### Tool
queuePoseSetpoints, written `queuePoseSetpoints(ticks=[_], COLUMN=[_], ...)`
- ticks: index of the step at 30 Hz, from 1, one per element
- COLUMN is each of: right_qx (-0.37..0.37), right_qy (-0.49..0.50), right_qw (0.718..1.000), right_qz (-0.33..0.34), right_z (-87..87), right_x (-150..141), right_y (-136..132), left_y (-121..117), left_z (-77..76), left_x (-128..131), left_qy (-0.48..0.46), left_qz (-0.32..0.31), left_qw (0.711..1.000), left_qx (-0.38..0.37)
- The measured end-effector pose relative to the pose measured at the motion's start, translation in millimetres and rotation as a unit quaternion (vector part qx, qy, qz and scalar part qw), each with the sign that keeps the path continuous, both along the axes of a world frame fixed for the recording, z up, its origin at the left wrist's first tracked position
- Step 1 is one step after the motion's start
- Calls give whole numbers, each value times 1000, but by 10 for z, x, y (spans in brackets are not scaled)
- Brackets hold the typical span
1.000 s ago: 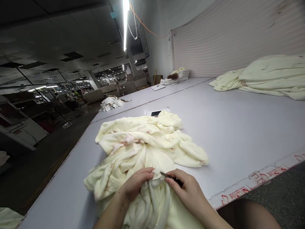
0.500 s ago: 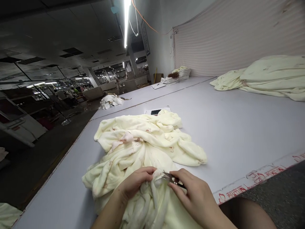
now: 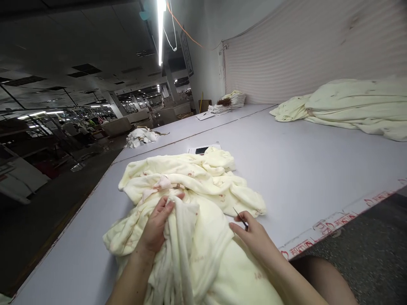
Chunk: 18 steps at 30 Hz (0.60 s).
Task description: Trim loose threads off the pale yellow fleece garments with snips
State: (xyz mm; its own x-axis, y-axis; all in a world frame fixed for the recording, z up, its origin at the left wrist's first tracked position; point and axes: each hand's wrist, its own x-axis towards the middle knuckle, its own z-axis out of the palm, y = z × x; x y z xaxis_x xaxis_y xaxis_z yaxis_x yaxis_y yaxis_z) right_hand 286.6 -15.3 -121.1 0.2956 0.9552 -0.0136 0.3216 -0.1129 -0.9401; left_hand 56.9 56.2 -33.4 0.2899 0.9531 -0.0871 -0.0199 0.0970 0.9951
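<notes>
Pale yellow fleecy fabric [image 3: 210, 250] with small brownish-pink prints is heaped in front of me. My left hand [image 3: 158, 224] pinches a gathered fold of it between thumb and fingers, raised above the pile. To the right, my right hand [image 3: 251, 233] holds small thread snips [image 3: 241, 219], their dark pointed tip directed up and left, apart from the cloth in my left hand. The fingers of the right hand hide most of the snips' handle.
The fabric lies on a pale table [image 3: 302, 178] with red marks along its near edge. A dark phone [image 3: 201, 151] lies on paper behind the heap. More yellow fabric [image 3: 349, 106] is piled at right; white scraps [image 3: 141, 137] and stacked cloth [image 3: 237, 99] are farther back.
My left hand has moved up and left, lifting a fold of the fabric. The right hand with the snips has drawn away from the cloth, slightly right and up.
</notes>
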Motion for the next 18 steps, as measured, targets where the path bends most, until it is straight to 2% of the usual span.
queuePoseSetpoints(ticks=[2,3,5,6,7,9,10,11,12,13,15,17,18], right_qx=[22,36,54,56,50,27,15,4,-4,-7,2,29,43], right_qy=[67,99,152,177,192,187,176,166,156,148,133,114,105], right_qw=[997,994,986,981,978,980,982,984,986,986,987,988,988], right_qz=[17,27,44,54,64,67,65,64,65,71,92,104,103], right_z=[-5,17,85,115,135,128,102,65,20,-28,-120,-199,-234], right_x=[-97,-155,-240,-248,-229,-116,-36,46,122,182,247,256,255], right_y=[95,135,189,204,213,228,240,260,293,341,491,713,846], left_y=[-78,-129,-208,-218,-203,-112,-52,1,38,48,-17,-160,-229], left_z=[-97,-160,-252,-257,-226,-75,20,105,164,183,80,-182,-344], left_x=[169,273,446,483,470,289,139,-28,-189,-326,-479,-470,-425], left_qy=[105,188,348,401,430,441,432,434,455,490,519,497,476], left_qz=[-67,-97,-132,-139,-137,-96,-38,42,104,126,93,19,-7], left_qw=[991,974,908,875,853,850,860,858,839,807,736,665,638], left_qx=[40,82,191,235,262,273,269,271,279,305,424,558,605])
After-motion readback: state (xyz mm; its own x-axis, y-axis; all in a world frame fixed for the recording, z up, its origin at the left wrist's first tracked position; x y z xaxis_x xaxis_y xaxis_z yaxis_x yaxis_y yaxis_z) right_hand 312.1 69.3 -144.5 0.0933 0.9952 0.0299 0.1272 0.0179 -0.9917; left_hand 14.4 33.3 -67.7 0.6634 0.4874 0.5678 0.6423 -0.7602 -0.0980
